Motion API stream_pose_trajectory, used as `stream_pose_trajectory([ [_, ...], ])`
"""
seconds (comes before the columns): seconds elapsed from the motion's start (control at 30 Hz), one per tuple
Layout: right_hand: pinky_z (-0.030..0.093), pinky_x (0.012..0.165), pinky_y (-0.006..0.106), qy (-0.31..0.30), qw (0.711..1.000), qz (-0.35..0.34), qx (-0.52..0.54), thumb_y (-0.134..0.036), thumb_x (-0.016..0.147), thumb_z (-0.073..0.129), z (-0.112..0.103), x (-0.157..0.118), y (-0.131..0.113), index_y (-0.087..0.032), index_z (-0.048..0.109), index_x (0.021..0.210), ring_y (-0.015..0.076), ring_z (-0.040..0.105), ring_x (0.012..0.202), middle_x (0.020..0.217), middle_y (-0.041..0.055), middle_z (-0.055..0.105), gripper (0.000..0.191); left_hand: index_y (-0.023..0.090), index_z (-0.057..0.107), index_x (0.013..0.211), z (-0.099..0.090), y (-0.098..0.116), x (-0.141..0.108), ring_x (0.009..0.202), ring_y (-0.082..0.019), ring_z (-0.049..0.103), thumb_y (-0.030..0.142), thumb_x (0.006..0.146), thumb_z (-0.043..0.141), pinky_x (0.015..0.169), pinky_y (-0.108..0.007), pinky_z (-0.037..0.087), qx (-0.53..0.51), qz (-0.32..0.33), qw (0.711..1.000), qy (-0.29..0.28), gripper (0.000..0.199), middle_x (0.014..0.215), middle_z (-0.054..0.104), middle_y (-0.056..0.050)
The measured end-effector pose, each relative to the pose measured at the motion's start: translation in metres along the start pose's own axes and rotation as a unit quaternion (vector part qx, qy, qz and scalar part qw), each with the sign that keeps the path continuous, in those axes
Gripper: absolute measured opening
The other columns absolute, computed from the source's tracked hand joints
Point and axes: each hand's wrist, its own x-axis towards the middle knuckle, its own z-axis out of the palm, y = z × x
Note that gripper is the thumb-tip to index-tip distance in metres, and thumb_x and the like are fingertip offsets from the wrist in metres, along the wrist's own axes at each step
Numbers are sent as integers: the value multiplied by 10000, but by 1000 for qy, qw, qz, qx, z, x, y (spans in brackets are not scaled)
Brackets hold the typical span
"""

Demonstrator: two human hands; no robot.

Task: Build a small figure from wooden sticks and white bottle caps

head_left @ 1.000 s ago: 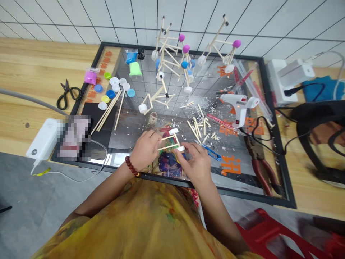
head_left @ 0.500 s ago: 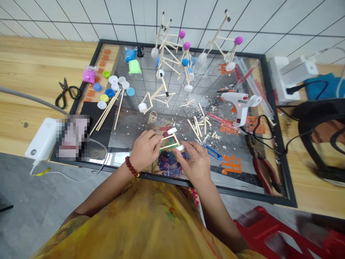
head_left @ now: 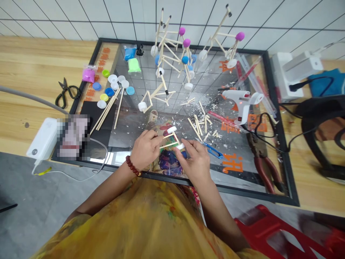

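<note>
My left hand (head_left: 147, 148) pinches the left ends of a small wooden stick frame (head_left: 170, 145) above the glass-topped board near its front edge. One white bottle cap (head_left: 171, 130) sits at the frame's far corner. At the near corner my right hand (head_left: 195, 158) holds a second white bottle cap (head_left: 180, 146) between thumb and fingers, against the frame. A blue craft knife (head_left: 213, 150) lies just right of my right hand. Cut stick pieces (head_left: 198, 125) are scattered beyond it.
Stick models (head_left: 172, 54) with caps and clay balls stand at the back. A white glue gun (head_left: 241, 102) with a cable and red-handled pliers (head_left: 265, 167) lie right. Loose caps (head_left: 109, 91), long sticks (head_left: 107, 109), scissors (head_left: 66, 92) and a white power bank (head_left: 44, 138) are left.
Both hands keep hold of the stick frame and cap in nearly the same place. The view has shifted very slightly.
</note>
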Motion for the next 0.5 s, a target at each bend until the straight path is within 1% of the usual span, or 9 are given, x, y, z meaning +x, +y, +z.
stream_pose_trajectory([
  [0.27, 489, 803, 377, -16, 1000, 12, 6, -414, 940, 617, 1, -1, 0, -207, 712, 1172, 224, 647, 884, 956, 82, 689, 325, 213, 725, 1056, -3, 3, 0, 816, -197, 551, 130, 919, 508, 765, -334, 497, 21, -9, 1000, -16, 270, 881, 628, -57],
  [0.5, 476, 795, 373, -14, 1000, -4, -12, -410, 946, 616, 1, -1, -1, -192, 710, 1173, 223, 639, 871, 949, 85, 682, 328, 201, 717, 969, -6, 8, 1, 801, -195, 534, 122, 918, 500, 736, -324, 479, 64, 0, 998, -4, 237, 882, 628, -64],
])
